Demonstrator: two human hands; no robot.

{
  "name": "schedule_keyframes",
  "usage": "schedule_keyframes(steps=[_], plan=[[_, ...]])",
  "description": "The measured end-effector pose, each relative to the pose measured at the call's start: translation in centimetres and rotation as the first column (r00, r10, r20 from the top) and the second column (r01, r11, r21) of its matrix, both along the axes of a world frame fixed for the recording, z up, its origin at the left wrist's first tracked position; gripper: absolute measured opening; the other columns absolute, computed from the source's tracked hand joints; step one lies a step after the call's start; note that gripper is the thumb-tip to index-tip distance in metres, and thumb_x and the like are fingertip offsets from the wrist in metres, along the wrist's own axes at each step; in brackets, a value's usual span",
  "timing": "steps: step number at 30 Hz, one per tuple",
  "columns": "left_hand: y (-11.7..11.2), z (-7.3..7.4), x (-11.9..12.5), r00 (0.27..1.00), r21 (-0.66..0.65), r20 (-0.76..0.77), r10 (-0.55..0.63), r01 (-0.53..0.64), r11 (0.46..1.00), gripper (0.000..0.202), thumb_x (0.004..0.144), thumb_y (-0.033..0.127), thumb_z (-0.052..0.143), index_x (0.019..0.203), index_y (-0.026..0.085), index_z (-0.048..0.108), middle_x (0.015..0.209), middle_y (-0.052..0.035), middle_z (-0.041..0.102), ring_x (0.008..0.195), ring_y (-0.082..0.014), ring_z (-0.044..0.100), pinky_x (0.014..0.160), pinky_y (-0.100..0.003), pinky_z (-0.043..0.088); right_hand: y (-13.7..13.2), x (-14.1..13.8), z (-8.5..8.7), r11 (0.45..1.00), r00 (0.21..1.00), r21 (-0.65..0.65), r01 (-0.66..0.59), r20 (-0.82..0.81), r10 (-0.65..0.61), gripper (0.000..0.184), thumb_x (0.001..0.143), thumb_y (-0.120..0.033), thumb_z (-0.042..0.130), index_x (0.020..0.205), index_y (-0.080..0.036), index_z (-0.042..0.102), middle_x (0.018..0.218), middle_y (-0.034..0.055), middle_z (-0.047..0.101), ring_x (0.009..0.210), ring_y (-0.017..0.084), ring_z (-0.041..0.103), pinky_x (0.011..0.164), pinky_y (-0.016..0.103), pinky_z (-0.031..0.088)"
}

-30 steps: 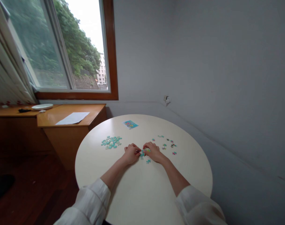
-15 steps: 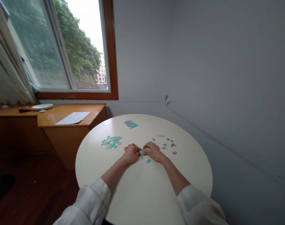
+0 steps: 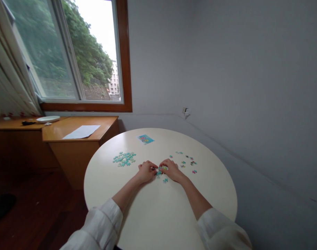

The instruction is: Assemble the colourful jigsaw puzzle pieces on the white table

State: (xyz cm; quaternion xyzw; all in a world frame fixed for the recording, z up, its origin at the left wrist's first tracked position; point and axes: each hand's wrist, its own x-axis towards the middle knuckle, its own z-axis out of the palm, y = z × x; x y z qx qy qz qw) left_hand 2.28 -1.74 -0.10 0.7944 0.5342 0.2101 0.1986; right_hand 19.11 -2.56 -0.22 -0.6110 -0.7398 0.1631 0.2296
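Fitting presumably in hand: puzzle cluster (image 3: 158, 174), nearer than picture card (image 3: 146, 139) on desk (image 3: 158, 215), touched by curled left hand (image 3: 147, 172) and right hand (image 3: 172, 170), grip indiscernible; fine alignment called for.

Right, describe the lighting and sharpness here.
All in the head view: sky through the window burns out white; the floor sinks into dark; the table carries a pale sheen on its window side; the puzzle pieces show too small for crisp detail.
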Motion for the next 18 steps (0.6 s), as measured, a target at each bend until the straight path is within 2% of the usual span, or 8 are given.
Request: schedule_keyframes(steps=[8,18], plan=[[-0.43,0.65,0.15,1.000,-0.016,-0.018,0.010,-0.011,1.000,0.025,0.076,0.023,0.056,0.098,0.027,0.068,0.104,-0.0049,0.063,0.103,-0.0206,0.052,0.094,-0.038,0.031,-0.17,-0.01,0.34,1.000,1.000,0.013,-0.007,-0.002,0.007,0.017,0.076,-0.026,0.058,0.090,-0.025,0.066,0.106,0.0035,0.058,0.103,0.021,0.049,0.088,0.035,0.032],[-0.10,0.10,0.18,1.000,0.001,-0.030,0.010,-0.010,1.000,0.024,0.076,0.024,0.055,0.095,0.027,0.069,0.100,-0.0041,0.064,0.102,-0.0219,0.052,0.093,-0.039,0.032,-0.23,-0.22,0.21,0.999,1.000,0.036,-0.020,0.005,0.020,0.015,0.076,-0.023,0.059,0.089,-0.022,0.066,0.101,0.0034,0.059,0.101,0.020,0.050,0.088,0.035,0.031]])
